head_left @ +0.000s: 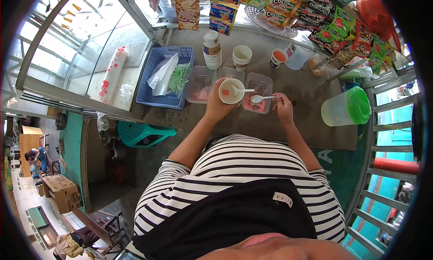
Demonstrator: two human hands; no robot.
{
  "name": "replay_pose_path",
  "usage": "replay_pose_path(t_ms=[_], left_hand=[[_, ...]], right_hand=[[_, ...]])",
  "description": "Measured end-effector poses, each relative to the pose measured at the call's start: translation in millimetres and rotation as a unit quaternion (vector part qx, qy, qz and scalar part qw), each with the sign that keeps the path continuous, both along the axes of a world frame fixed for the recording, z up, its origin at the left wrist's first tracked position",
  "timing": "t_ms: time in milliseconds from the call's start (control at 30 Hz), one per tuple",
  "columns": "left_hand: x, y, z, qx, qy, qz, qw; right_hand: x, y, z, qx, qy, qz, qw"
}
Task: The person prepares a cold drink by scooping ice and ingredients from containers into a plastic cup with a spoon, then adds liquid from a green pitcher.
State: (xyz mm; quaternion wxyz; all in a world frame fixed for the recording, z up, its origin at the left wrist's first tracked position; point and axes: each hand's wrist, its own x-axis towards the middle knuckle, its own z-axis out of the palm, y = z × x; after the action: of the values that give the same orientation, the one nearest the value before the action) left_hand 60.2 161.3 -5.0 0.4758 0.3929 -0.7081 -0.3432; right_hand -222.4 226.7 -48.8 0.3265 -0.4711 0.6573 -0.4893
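Left hand (215, 107): closed around a white cup (231, 91), held above the counter (189, 115).
Right hand (284, 107): pinched on a white spoon (263, 98), handle pointing right, bowl toward the cup.
Beyond: a clear tub (258, 94) lies under the spoon.

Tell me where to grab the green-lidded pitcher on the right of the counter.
Grip the green-lidded pitcher around its translucent body, below the lid, coming from the near side, where the counter edge beside it lies bare. It stands apart from the tubs; I cannot make out a handle, so wrap fingers around the wall.
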Motion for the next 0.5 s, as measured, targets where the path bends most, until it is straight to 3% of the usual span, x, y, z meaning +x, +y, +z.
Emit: replay_pose_path(t_ms=[267, 333, 500], left_hand=[[-0.4, -0.8, 1.5, 0.039, 0.035, 0.007, 0.999], [0.3, -2.0, 2.9, 0.038, 0.038, 0.009, 0.999], [2.4, -3.5, 2.7, 0.044, 0.025, 0.032, 0.998]], right_hand=[[-5.0, 2.3, -28.5, 0.008, -0.007, 0.051, 0.999], [-3.6, 4.7, -36.3, 0.049, -0.105, 0.002, 0.993], [-4.0, 9.0, -31.5, 0.081, -0.207, -0.055, 0.973]])
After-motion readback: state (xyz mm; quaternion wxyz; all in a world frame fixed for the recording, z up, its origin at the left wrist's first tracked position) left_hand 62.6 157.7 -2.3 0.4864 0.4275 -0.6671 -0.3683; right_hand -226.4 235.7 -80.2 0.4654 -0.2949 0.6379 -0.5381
